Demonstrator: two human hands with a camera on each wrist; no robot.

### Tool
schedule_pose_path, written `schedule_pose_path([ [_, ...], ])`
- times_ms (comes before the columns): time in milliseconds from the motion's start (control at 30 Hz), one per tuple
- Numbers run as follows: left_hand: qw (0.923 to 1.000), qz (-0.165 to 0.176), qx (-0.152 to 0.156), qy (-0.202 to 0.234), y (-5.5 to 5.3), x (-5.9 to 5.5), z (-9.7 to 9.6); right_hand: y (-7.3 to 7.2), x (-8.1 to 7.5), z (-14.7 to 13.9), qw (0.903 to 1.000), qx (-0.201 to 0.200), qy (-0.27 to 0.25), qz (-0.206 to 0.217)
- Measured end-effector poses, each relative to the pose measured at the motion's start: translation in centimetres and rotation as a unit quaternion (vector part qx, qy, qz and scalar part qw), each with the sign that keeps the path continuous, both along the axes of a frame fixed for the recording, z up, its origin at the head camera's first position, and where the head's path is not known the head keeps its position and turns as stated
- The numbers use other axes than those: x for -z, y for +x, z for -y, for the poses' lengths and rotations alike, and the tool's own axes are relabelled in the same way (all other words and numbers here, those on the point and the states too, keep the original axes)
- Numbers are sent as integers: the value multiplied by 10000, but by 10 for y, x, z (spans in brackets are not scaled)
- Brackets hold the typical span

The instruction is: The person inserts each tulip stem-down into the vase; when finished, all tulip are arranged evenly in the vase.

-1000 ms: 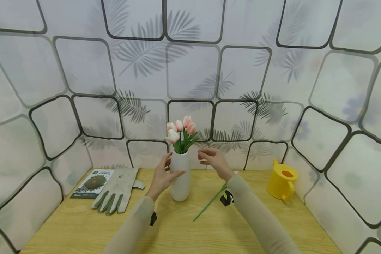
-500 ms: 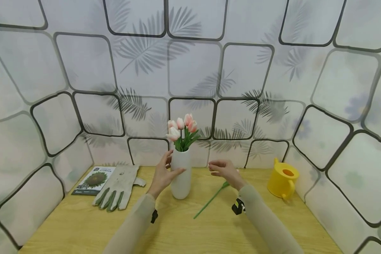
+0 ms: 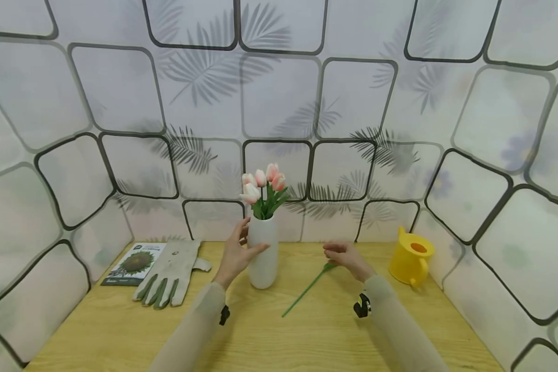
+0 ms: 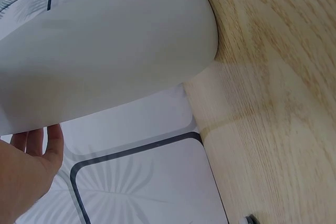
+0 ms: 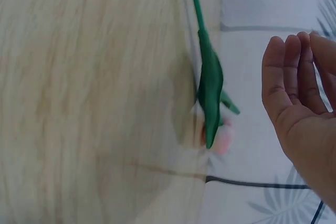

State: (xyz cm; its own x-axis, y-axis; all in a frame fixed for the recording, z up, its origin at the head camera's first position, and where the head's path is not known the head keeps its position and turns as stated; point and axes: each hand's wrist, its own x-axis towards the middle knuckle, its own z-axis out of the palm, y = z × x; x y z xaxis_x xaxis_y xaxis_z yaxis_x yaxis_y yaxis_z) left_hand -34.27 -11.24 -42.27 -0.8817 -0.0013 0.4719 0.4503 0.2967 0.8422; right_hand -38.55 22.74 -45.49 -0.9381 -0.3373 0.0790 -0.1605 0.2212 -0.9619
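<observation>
A white vase (image 3: 263,261) stands upright on the wooden table, holding several pink-and-white tulips (image 3: 260,180) with green leaves. My left hand (image 3: 234,257) holds the vase from its left side, thumb across the front and fingers behind; the left wrist view shows the fingers (image 4: 54,142) at the vase wall (image 4: 115,51). One more tulip (image 3: 305,291) lies on the table to the right, its green stem slanting toward me. Over its head end is my right hand (image 3: 349,258), fingers loosely bent and holding nothing. Its leaf (image 5: 211,85) and pink bloom (image 5: 224,139) show beneath in the right wrist view.
At the left lie a grey-and-green work glove (image 3: 169,271) and a packet with a flower picture (image 3: 135,262). A yellow watering can (image 3: 406,263) stands at the right near the wall. The patterned wall (image 3: 279,103) closes off the table's back and sides.
My right hand has moved right and down, away from the vase toward the head end of the lying tulip. The left hand stays on the vase.
</observation>
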Motion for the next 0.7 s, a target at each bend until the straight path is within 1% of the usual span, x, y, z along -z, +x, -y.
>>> schedule_pose_path([
  [67, 10000, -3, -23, 3, 0, 0, 1, 1, 2, -4, 9999, -9, 110, 85],
  [233, 10000, 96, -14, -6, 2, 0, 1, 3, 8, -9, 9992, -103, 360, 139],
  [467, 9999, 110, -16, 14, 1, -1, 0, 2, 18, -9, 9986, -160, 480, 167],
  [600, 9999, 114, -17, -5, 1, -1, 0, 2, 24, -10, 9958, -276, 852, 204],
  [700, 10000, 85, -5, -1, 2, 0, 0, 2, 29, -10, 9931, -346, 1112, 148],
])
